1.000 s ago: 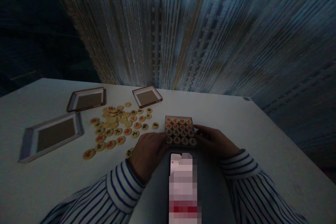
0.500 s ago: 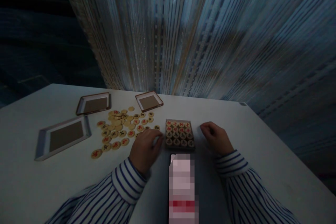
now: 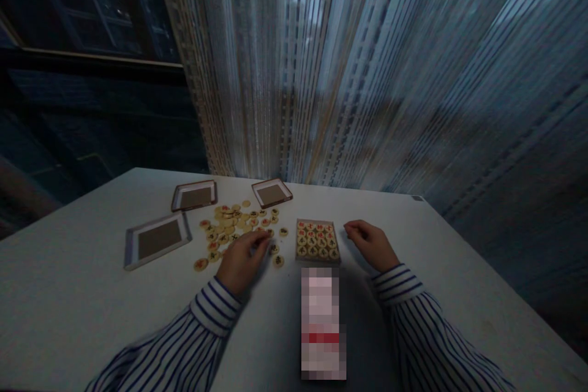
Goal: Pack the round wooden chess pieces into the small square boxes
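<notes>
My left hand (image 3: 241,262) is over the near right side of a heap of round Chinese chess pieces (image 3: 225,220). Its thumb and forefinger are drawn together beside a piece; whether they grip one I cannot make out. Two black-marked pieces (image 3: 278,261) lie just right of these fingers. A square open box (image 3: 297,259) stands between my hands, filled with rows of pieces, red characters in the far rows and dark ones in the near rows. To the box's right my right hand (image 3: 374,246) rests on the table, fingers curled, with nothing visible in them.
Two brown-rimmed shallow trays (image 3: 195,204) (image 3: 272,204) lie behind the pieces, and a larger pale tray (image 3: 133,259) at the left. A phone-like object with a blurred-out face (image 3: 323,318) lies before the box on the white table (image 3: 156,324). A string curtain (image 3: 294,104) hangs behind.
My left hand has moved left, away from the box and towards the loose pieces, uncovering a few pieces. My right hand stays beside the box. The view has shifted a little.
</notes>
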Action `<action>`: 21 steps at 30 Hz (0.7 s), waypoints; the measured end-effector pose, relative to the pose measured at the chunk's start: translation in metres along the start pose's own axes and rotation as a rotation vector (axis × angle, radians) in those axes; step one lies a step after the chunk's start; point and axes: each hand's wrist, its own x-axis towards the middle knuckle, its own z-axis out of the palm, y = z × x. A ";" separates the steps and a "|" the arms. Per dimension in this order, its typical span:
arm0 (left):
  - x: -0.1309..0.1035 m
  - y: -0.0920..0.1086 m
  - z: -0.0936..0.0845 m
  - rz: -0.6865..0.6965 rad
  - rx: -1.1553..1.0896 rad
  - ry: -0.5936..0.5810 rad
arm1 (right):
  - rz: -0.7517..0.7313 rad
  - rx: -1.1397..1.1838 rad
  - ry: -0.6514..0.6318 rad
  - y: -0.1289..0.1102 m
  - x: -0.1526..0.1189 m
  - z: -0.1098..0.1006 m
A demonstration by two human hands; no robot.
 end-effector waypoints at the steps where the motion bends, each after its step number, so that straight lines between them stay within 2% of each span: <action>1: -0.001 -0.002 -0.004 -0.015 0.007 -0.006 | -0.020 -0.023 -0.020 -0.003 -0.001 -0.001; 5: -0.002 -0.006 -0.014 0.000 0.040 -0.014 | -0.152 -0.199 -0.152 -0.018 -0.005 0.004; 9: 0.000 -0.004 -0.011 0.067 0.054 -0.011 | -0.257 -0.341 -0.327 -0.036 -0.007 0.018; 17: 0.009 0.009 0.009 0.238 0.142 -0.141 | -0.281 -0.532 -0.406 -0.047 -0.002 0.035; 21: 0.013 0.009 0.018 0.289 0.142 -0.092 | -0.318 -0.572 -0.417 -0.048 0.002 0.042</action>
